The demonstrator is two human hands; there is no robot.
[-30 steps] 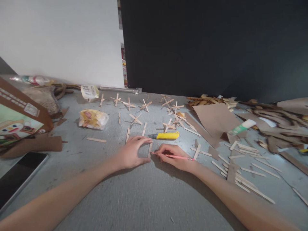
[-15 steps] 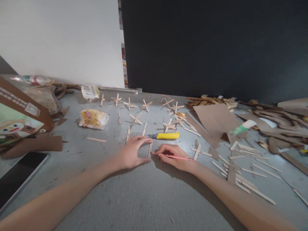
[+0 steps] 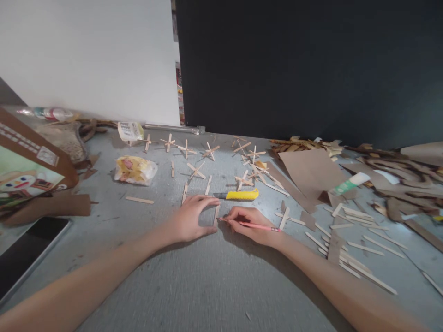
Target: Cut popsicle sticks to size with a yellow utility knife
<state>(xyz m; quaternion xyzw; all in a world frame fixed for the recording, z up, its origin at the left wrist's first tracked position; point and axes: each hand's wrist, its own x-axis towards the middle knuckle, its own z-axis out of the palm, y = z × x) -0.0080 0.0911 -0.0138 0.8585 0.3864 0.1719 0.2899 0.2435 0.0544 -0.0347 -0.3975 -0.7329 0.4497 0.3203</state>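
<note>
Between the thumb and fingers of my left hand (image 3: 192, 220), a short wooden craft stick (image 3: 216, 215) is held at its two ends against the table. My right hand (image 3: 249, 224) grips a pink pencil (image 3: 258, 226), its tip touching or very close to the stick's right edge. Just beyond both hands lies a yellow utility knife (image 3: 241, 195), its blade end pointing left. Two more sticks (image 3: 208, 185) rest past my left fingers. Several crossed stick pieces (image 3: 196, 171) stand or lie farther back.
Loose craft sticks (image 3: 365, 249) and a glue stick (image 3: 351, 183) lie at right, near cardboard pieces (image 3: 308, 173). A phone (image 3: 32, 251), a paper bag (image 3: 31, 161) and a plastic packet (image 3: 134, 170) are at left. White and black panels (image 3: 304, 69) stand behind the grey table (image 3: 194, 295).
Almost nothing differs. The view has shifted very slightly, while both hands, the pencil and the stick keep their places.
</note>
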